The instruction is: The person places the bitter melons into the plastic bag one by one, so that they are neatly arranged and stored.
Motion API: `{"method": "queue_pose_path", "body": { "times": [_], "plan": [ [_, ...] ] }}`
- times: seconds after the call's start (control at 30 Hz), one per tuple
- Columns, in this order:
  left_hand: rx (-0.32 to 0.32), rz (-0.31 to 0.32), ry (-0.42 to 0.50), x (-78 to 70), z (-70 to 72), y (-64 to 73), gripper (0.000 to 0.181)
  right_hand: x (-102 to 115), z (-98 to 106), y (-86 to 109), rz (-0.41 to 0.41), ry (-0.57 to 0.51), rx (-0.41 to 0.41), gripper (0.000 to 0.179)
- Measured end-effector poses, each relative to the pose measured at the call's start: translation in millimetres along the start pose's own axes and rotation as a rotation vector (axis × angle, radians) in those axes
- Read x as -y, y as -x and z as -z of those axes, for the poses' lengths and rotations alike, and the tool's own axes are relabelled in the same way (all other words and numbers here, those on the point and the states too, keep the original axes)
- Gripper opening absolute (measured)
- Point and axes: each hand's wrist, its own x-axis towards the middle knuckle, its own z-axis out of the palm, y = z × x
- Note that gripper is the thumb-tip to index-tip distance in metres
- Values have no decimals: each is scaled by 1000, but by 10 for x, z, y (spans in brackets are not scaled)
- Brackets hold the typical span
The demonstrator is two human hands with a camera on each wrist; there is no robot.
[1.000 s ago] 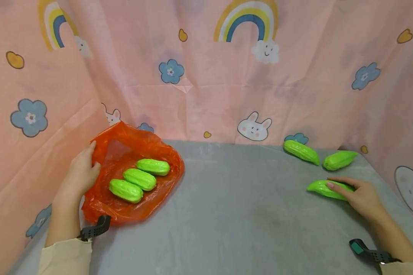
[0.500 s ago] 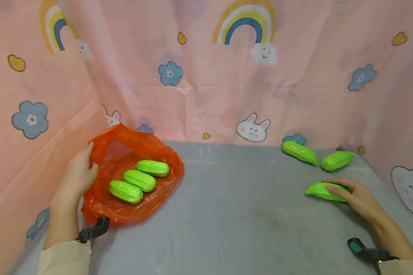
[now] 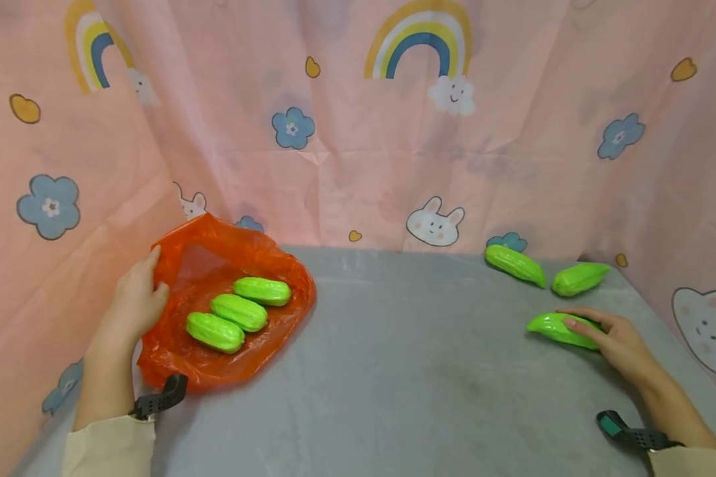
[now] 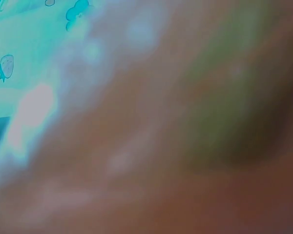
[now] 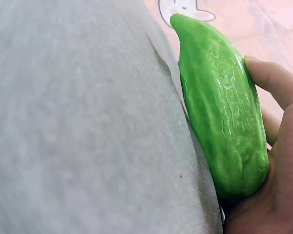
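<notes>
My left hand (image 3: 137, 298) holds the left edge of an orange-red plastic bag (image 3: 298, 285), whose mouth lies spread open. Some of its fingers are hidden against the film. Three pale green bitter melons (image 3: 238, 312) lie side by side within the bag. In the left wrist view, a blurred mass right at the lens covers nearly everything. Over on the right, my right hand (image 3: 620, 344) grips another bitter melon (image 3: 557, 328) low at the table, thumb on the near side and fingers across the far side. The right wrist view shows this bitter melon (image 5: 219, 107) with its wrinkled skin and pointed tip.
Two more bitter melons lie at the back right of the grey table (image 3: 382, 358), one (image 3: 516, 265) left of the other (image 3: 580, 279). A pink printed curtain (image 3: 346, 172) rises behind the table and along both sides.
The head view has shifted very slightly. Both hands keep their holds, and the bag and bitter melons stay in place.
</notes>
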Motion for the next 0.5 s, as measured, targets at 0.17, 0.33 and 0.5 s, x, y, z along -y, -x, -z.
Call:
{"method": "queue_pose_path", "body": {
  "times": [0.17,0.33,0.5],
  "plan": [
    [-13,-3,-15,-5,26,-10,69,16,-6,-38,10,12,28,51],
    [-6,9,-12,-35,13,-5,69,-1,31,-66,39,41,40,50],
    [19,30,1,-52,16,8,71,0,61,-56,59,56,61,47]
  ]
}}
